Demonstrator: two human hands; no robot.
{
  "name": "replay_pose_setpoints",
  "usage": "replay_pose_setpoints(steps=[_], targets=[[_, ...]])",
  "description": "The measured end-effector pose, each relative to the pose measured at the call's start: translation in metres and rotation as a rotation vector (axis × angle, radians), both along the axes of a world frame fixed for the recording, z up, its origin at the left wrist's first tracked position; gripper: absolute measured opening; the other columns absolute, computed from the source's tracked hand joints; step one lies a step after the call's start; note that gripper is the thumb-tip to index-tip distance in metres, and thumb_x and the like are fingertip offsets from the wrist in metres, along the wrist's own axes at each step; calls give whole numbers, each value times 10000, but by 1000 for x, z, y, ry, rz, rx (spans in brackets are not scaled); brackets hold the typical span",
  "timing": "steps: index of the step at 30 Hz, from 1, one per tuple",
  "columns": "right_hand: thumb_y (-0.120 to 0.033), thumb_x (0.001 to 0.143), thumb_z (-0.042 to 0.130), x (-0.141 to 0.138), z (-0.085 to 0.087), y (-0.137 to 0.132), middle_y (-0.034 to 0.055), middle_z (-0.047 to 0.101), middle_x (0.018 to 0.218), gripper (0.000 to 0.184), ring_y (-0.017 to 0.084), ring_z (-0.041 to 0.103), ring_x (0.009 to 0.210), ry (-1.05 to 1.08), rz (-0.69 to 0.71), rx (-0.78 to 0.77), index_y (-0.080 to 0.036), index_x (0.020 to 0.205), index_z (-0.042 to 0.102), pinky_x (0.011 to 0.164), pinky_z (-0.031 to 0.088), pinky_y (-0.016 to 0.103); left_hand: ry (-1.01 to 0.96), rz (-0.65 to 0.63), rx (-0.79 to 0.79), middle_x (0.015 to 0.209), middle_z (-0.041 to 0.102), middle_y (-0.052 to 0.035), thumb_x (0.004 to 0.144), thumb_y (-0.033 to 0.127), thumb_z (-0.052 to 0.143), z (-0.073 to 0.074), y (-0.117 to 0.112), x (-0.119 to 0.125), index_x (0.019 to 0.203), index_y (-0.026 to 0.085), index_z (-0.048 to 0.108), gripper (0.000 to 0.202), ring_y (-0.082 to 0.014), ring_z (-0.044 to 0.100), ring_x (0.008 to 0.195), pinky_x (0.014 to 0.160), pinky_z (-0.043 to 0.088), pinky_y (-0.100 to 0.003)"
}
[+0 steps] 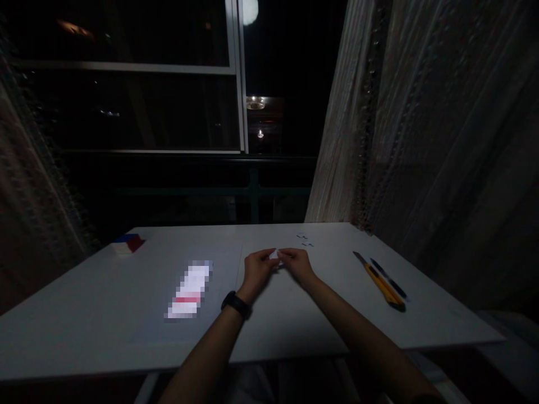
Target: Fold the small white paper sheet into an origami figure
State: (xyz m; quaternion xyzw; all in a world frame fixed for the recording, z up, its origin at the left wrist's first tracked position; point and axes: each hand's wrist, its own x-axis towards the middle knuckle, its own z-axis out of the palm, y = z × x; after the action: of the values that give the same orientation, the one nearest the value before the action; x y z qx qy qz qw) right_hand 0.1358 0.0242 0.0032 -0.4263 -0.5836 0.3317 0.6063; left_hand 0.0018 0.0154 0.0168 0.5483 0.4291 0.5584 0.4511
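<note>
My left hand (257, 268), with a dark watch (236, 304) on its wrist, and my right hand (298, 264) meet above the middle of the table. Between their fingertips they pinch a small white piece of paper (274, 254). Fingers cover most of it, so its full shape is hidden. Just beyond my right hand lie several small white paper pieces (305, 240) with dark marks. To the left, a lit phone screen (190, 289), blurred into blocks, rests on a pale sheet of paper (225, 275).
A yellow utility knife (380, 283) lies on the white table (320, 331) at the right, beside a dark pen (389, 279). A red, white and blue block (128, 243) stands near the far left corner. Curtains (337, 140) hang by the dark window behind.
</note>
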Motion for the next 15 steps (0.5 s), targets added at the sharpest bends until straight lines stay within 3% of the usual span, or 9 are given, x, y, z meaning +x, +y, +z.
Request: replay_pose_setpoints(steps=[4,9,15], targets=[[-377,630,668,-2,0,-1,56,701,693,234,211,635,664,55,20,-20,-158,703,704,668,510,380,19,10,7,614,648,-31,525,157,751,-3,2,-1,896,108,704,377,-126,580,502,466,465,-215],[-361,678,622,-3,1,-3,55,698,696,221,204,628,680,-22,-13,32,-158,705,705,695,498,366,-27,33,-25,629,650,-36,496,171,772,-7,6,-1,878,106,706,393,-122,573,507,472,467,-216],[-336,647,636,-2,2,-4,60,695,681,202,197,622,654,-12,17,17,-149,679,704,661,486,335,108,71,-9,563,595,1,538,174,735,-1,1,-1,920,107,697,390,-103,537,488,454,439,-205]])
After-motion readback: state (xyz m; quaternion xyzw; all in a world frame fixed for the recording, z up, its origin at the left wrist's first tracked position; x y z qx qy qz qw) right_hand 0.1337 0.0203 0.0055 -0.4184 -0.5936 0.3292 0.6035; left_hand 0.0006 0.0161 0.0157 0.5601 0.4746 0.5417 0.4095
